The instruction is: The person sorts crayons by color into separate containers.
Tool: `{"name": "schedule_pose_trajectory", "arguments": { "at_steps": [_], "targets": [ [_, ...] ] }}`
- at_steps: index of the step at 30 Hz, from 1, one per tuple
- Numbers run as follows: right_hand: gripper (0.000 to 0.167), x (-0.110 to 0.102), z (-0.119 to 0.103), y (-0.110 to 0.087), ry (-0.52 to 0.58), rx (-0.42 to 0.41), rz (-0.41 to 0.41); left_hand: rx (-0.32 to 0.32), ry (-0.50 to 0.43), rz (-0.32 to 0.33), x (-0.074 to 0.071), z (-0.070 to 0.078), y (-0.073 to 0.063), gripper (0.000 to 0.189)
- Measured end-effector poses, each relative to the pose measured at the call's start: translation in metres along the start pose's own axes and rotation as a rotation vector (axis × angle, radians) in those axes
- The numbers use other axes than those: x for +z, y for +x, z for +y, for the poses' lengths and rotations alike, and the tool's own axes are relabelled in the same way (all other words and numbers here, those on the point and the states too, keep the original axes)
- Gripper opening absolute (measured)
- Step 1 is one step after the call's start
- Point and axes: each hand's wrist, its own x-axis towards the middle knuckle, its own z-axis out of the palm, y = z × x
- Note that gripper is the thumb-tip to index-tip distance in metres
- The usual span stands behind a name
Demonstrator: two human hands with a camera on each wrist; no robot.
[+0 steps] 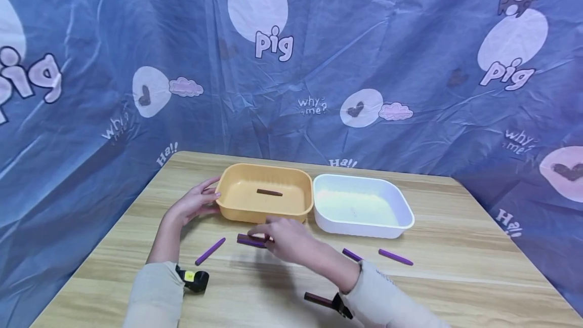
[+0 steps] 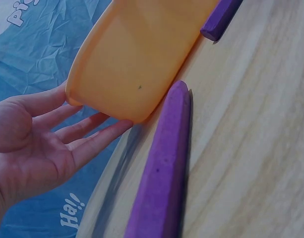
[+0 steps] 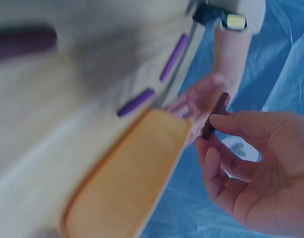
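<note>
My right hand pinches a dark brown crayon between thumb and fingers, raised in front of the orange bin. In the head view this crayon overlaps a purple crayon lying on the table. My left hand touches the left end of the orange bin, fingers spread and fairly straight along its outer wall, thumb near the rim. One brown crayon lies inside that bin. Close to my left forearm is another purple crayon, slanted on the wood.
A white bin stands right beside the orange one. Two purple crayons lie in front of it, one partly behind my right forearm. Nearer me, a brown crayon lies by the right wrist camera. A blue printed cloth hangs around the table.
</note>
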Motion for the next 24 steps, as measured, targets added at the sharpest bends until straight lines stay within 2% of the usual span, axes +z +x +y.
{"name": "schedule_pose_trajectory", "arguments": {
  "at_steps": [11, 17, 24],
  "targets": [
    [0.039, -0.024, 0.034, 0.032, -0.073, 0.057, 0.086, -0.002, -0.002, 0.009, 0.001, 0.0, 0.0, 0.065],
    [0.04, -0.024, 0.05, 0.047, -0.066, 0.138, 0.056, 0.002, 0.01, 0.012, 0.0, -0.001, 0.0, 0.066],
    [0.041, -0.014, 0.065, 0.064, -0.094, 0.153, 0.035, 0.009, -0.003, 0.007, -0.001, -0.002, 0.001, 0.066]
  ]
}}
